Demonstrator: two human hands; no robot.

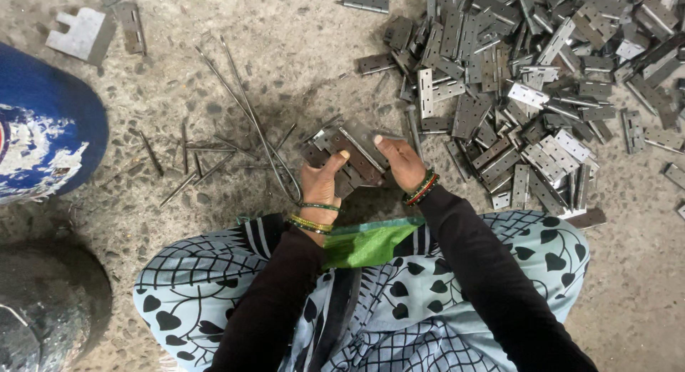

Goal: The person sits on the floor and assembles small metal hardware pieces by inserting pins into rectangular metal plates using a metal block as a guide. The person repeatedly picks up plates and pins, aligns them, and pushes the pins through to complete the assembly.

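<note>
My left hand (pixel 320 183) and my right hand (pixel 402 162) together grip a stack of flat grey metal hinges (pixel 354 156), held just above the concrete floor in front of my knees. The left thumb presses on the stack's left end. The right hand closes over its right end. Both wrists wear bangles, and dark sleeves cover my arms. A long bent metal rod (pixel 251 113) runs from beside my left hand toward the upper left.
A big heap of loose metal hinges (pixel 542 79) spreads over the floor at upper right. Thin metal pins (pixel 187 158) lie scattered left of my hands. A blue drum (pixel 43 122) stands at far left, a dark round container (pixel 43 308) below it. A notched metal plate (pixel 80 33) lies upper left.
</note>
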